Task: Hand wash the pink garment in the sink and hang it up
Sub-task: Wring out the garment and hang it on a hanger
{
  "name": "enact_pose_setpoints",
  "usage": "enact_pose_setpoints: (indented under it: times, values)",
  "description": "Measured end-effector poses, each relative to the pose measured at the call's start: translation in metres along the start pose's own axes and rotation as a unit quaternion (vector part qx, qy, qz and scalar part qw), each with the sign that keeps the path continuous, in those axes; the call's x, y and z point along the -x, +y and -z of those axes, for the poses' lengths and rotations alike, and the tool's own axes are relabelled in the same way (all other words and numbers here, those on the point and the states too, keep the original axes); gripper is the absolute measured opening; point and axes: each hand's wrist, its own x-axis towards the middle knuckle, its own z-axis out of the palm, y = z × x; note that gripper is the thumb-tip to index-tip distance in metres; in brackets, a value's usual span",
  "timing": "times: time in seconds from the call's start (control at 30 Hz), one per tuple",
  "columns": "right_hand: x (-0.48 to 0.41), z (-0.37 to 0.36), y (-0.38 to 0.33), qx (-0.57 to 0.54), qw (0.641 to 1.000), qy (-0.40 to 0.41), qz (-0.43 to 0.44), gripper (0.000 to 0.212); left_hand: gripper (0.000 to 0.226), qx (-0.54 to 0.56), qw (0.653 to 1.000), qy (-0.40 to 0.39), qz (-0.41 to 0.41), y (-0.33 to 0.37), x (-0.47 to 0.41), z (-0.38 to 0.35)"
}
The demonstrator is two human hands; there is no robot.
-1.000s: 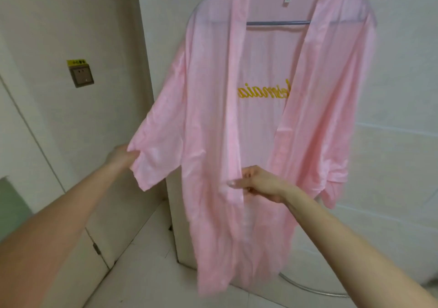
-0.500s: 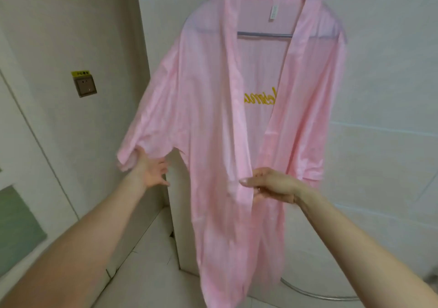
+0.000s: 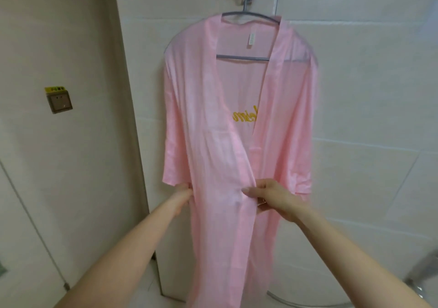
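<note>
Head view: pink garment (image 3: 237,153) hangs on a grey hanger (image 3: 246,14) by the tiled wall (image 3: 367,82).
Left grip (image 3: 183,190): fingers curled on its side edge.
Right grip (image 3: 272,198): pinches its front edge.

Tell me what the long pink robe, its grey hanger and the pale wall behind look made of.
Long pink robe: thin woven cloth, faint satin sheen, likely silky synthetic; the hanger's arm shows through it and it puckers where the right hand pinches it. Grey hanger: probably plastic, smooth matte; could be coated metal. Pale wall: glazed ceramic tile, judging by grout lines and soft gloss.
</note>
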Motion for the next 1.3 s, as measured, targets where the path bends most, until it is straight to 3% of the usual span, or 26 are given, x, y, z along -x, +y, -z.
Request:
enact_pose_setpoints:
  times: [0.07,0.1,0.2,0.3,0.37,0.4,0.47,0.5,0.53,0.57,0.6,0.63,0.67,0.7,0.73,0.83,0.93,1.0,1.07,1.17,1.27,1.3]
  values:
    - [-0.011,0.006,0.014,0.041,0.987,0.157,0.013,0.015,0.019,-0.006,0.995,0.091,-0.029,-0.013,-0.008,0.027]
    - [-0.016,0.009,0.021,0.058,0.978,0.198,0.018,0.018,0.017,0.004,0.99,0.133,-0.038,-0.017,-0.007,0.042]
    - [-0.025,0.006,0.03,0.116,0.976,0.18,0.027,0.024,0.012,-0.026,0.976,0.207,-0.067,-0.021,0.004,0.084]
    - [-0.032,-0.012,0.03,0.152,0.972,0.175,0.032,0.042,0.011,-0.145,0.964,0.207,-0.087,-0.022,0.013,0.116]
    - [-0.033,-0.022,0.025,0.124,0.977,0.168,0.032,0.04,0.014,-0.199,0.954,0.209,-0.082,-0.026,0.018,0.134]
    - [-0.03,-0.024,0.02,0.098,0.987,0.123,0.018,0.033,0.015,-0.223,0.947,0.217,-0.084,-0.027,0.022,0.14]
    - [-0.019,-0.025,0.006,0.014,0.994,-0.101,-0.038,0.008,0.017,-0.265,0.934,0.224,-0.087,-0.027,0.03,0.147]
    - [-0.014,-0.024,-0.001,-0.027,0.977,-0.199,-0.075,0.017,0.018,-0.278,0.93,0.226,-0.087,-0.025,0.034,0.149]
    - [-0.011,-0.024,-0.005,-0.041,0.965,-0.242,-0.092,0.02,0.019,-0.288,0.926,0.23,-0.086,-0.023,0.037,0.15]
    - [-0.011,-0.026,-0.008,-0.023,0.968,-0.235,-0.086,0.01,0.018,-0.306,0.919,0.235,-0.083,-0.022,0.038,0.152]
    - [-0.016,-0.028,-0.006,0.021,0.983,-0.165,-0.073,0.016,0.017,-0.326,0.911,0.24,-0.079,-0.022,0.038,0.155]
    - [-0.023,-0.03,-0.002,0.09,0.994,-0.042,-0.038,0.028,0.015,-0.341,0.904,0.245,-0.075,-0.022,0.038,0.157]
    - [-0.03,-0.032,0.003,0.159,0.984,0.078,0.004,0.03,0.013,-0.346,0.902,0.247,-0.073,-0.021,0.037,0.16]
    - [-0.034,-0.033,0.006,0.199,0.969,0.146,0.03,0.029,0.013,-0.351,0.9,0.245,-0.075,-0.021,0.036,0.161]
    - [-0.037,-0.035,0.009,0.207,0.964,0.161,0.04,0.027,0.014,-0.354,0.9,0.24,-0.078,-0.022,0.034,0.162]
    - [-0.034,-0.045,0.008,0.155,0.987,0.044,0.006,0.026,0.019,-0.278,0.94,0.185,-0.065,-0.024,0.033,0.159]
    - [-0.036,-0.048,0.007,0.139,0.987,0.085,0.005,0.018,0.026,-0.152,0.98,0.124,-0.019,-0.033,0.032,0.157]
    - [-0.035,-0.047,0.009,0.03,0.997,0.072,-0.029,0.016,0.035,-0.107,0.99,0.09,-0.018,-0.038,0.033,0.158]
    - [-0.033,-0.047,0.017,-0.036,0.998,0.014,-0.051,0.019,0.043,-0.14,0.989,0.038,-0.028,-0.046,0.036,0.16]
    - [-0.031,-0.047,0.029,0.036,0.998,0.015,-0.041,0.037,0.049,-0.253,0.967,0.023,-0.028,-0.057,0.042,0.161]
    - [-0.031,-0.049,0.035,0.043,0.996,0.034,-0.067,0.016,0.039,-0.245,0.968,0.05,-0.019,-0.064,0.038,0.161]
    - [-0.034,-0.05,0.039,0.039,0.996,0.037,-0.068,0.018,0.037,-0.21,0.977,0.044,-0.005,-0.064,0.038,0.16]
